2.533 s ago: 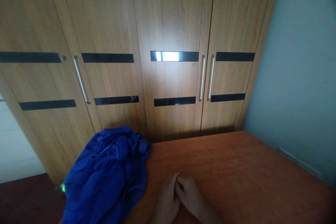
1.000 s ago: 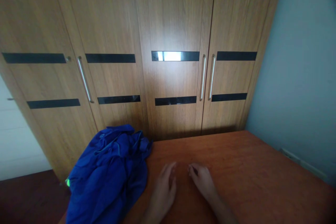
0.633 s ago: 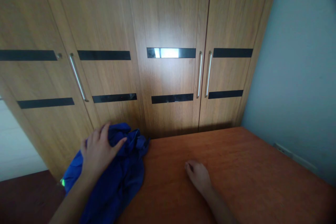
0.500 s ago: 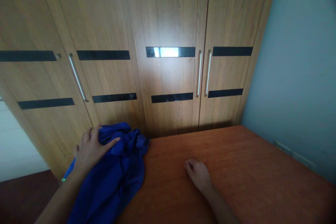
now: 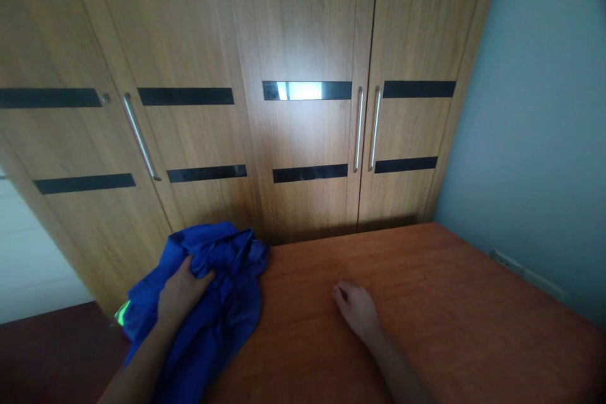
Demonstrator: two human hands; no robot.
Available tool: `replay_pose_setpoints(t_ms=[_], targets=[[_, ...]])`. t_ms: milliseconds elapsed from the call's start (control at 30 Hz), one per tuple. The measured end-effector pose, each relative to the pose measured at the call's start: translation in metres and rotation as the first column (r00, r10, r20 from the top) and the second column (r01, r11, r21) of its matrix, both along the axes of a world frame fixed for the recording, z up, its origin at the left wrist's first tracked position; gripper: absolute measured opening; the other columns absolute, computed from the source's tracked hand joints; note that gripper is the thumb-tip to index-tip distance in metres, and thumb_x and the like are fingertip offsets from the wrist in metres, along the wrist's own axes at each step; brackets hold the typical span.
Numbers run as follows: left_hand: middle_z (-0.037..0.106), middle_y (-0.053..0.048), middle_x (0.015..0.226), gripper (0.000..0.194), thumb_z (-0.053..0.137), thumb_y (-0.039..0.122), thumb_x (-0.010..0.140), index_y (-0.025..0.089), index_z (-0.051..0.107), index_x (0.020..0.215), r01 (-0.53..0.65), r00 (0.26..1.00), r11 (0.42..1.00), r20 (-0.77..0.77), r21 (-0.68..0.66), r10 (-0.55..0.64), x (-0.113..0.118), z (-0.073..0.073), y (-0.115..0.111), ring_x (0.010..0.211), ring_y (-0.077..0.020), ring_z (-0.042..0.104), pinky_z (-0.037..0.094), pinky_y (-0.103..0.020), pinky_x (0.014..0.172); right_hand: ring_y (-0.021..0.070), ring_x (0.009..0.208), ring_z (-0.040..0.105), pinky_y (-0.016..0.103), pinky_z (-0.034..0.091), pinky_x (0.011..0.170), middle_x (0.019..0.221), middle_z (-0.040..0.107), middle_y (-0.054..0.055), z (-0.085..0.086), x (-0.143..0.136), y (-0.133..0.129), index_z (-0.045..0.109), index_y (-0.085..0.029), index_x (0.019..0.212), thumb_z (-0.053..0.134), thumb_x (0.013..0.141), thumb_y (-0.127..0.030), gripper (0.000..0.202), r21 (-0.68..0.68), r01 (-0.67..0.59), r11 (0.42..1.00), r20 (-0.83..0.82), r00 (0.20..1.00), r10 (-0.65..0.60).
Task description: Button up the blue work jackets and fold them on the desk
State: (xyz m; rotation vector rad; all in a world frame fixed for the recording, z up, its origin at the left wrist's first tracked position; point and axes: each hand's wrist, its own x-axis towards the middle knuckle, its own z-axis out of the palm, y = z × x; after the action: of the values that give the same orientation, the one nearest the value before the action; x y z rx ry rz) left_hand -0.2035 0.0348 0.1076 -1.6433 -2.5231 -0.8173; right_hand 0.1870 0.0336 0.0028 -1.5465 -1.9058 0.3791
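A crumpled piece of blue cloth [image 5: 222, 322], perhaps a garment, lies bunched at the left end of the wooden table, its lower part running out of view. One edge shows a bright green strip [image 5: 122, 314]. My left hand [image 5: 182, 290] is sunk into the upper folds, with thumb and fingers closed on the fabric; the fingertips are partly hidden. Apart from the cloth, my right hand [image 5: 357, 309] rests on the tabletop with its fingers curled in, and nothing shows in it.
The reddish-brown tabletop [image 5: 449, 303] stretches to the right. Behind it stands a wooden wardrobe [image 5: 303, 139] with black strips and metal handles, its doors closed. A pale blue wall [image 5: 534, 107] with a socket strip [image 5: 528, 274] borders the right side. Dark floor [image 5: 57, 347] shows at lower left.
My left hand has moved right and down from the cloth's left edge, and its spread fingers have closed into the folds. More green strip shows. The right hand stays in place.
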Motion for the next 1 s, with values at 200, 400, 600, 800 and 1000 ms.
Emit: replay_pose_setpoints(t_ms=[200, 400, 600, 800, 1000], targets=[[0.067, -0.010, 0.093, 0.049, 0.049, 0.052, 0.080, 0.016, 0.054, 0.113, -0.137, 0.991, 0.990, 0.018, 0.028, 0.136, -0.003, 0.018, -0.017, 0.093, -0.0342, 0.064, 0.051, -0.041, 0.078, 0.0155, 0.066, 0.058, 0.024, 0.032, 0.058, 0.071, 0.065, 0.003, 0.001, -0.002, 0.000, 0.062, -0.020, 0.070, 0.041, 0.091, -0.025, 0.030, 0.003, 0.001, 1.000, -0.017, 1.000, -0.001], [0.065, 0.002, 0.086, 0.038, 0.058, 0.049, 0.078, 0.019, 0.062, 0.102, -0.303, 0.942, 0.894, 0.244, 0.329, 0.230, 0.005, 0.061, -0.039, 0.089, -0.0251, 0.064, 0.052, -0.042, 0.084, 0.0158, 0.064, 0.057, 0.025, 0.031, 0.057, 0.070, 0.065, 0.004, 0.001, -0.002, 0.002, 0.063, -0.020, 0.070, 0.042, 0.089, -0.025, 0.029, -0.009, 0.005, 1.000, -0.049, 0.999, -0.006], [0.063, -0.002, 0.125, 0.059, 0.067, 0.052, 0.073, 0.023, 0.056, 0.123, -0.240, 0.922, 0.674, 0.382, 0.698, -0.067, 0.046, 0.110, -0.068, 0.109, -0.0294, 0.060, 0.048, -0.046, 0.097, 0.0161, 0.064, 0.057, 0.026, 0.032, 0.058, 0.069, 0.065, 0.004, 0.000, 0.000, 0.003, 0.062, -0.020, 0.067, 0.044, 0.087, -0.026, 0.028, -0.020, -0.005, 1.000, -0.155, 0.988, 0.002], [0.072, -0.004, 0.107, 0.052, 0.077, 0.044, 0.060, 0.022, 0.066, 0.106, -0.295, 0.870, 0.612, 0.471, 0.734, -0.145, 0.102, 0.143, -0.089, 0.099, -0.0315, 0.066, 0.048, -0.056, 0.094, 0.0177, 0.067, 0.062, 0.026, 0.041, 0.063, 0.067, 0.066, 0.004, -0.003, 0.002, 0.008, 0.063, -0.020, 0.070, 0.039, 0.089, -0.039, 0.036, -0.029, -0.042, 0.999, -0.387, 0.922, 0.028], [0.070, -0.008, 0.107, 0.060, 0.070, 0.048, 0.068, 0.018, 0.058, 0.118, -0.034, 0.844, 0.765, 0.428, 0.643, -0.322, 0.166, 0.081, -0.077, 0.098, -0.0289, 0.066, 0.053, -0.045, 0.089, 0.0178, 0.059, 0.062, 0.027, 0.046, 0.053, 0.080, 0.070, 0.007, -0.001, 0.025, 0.008, 0.064, -0.017, 0.091, 0.039, 0.082, -0.068, 0.057, -0.147, 0.001, 0.989, -0.780, 0.615, -0.116]])
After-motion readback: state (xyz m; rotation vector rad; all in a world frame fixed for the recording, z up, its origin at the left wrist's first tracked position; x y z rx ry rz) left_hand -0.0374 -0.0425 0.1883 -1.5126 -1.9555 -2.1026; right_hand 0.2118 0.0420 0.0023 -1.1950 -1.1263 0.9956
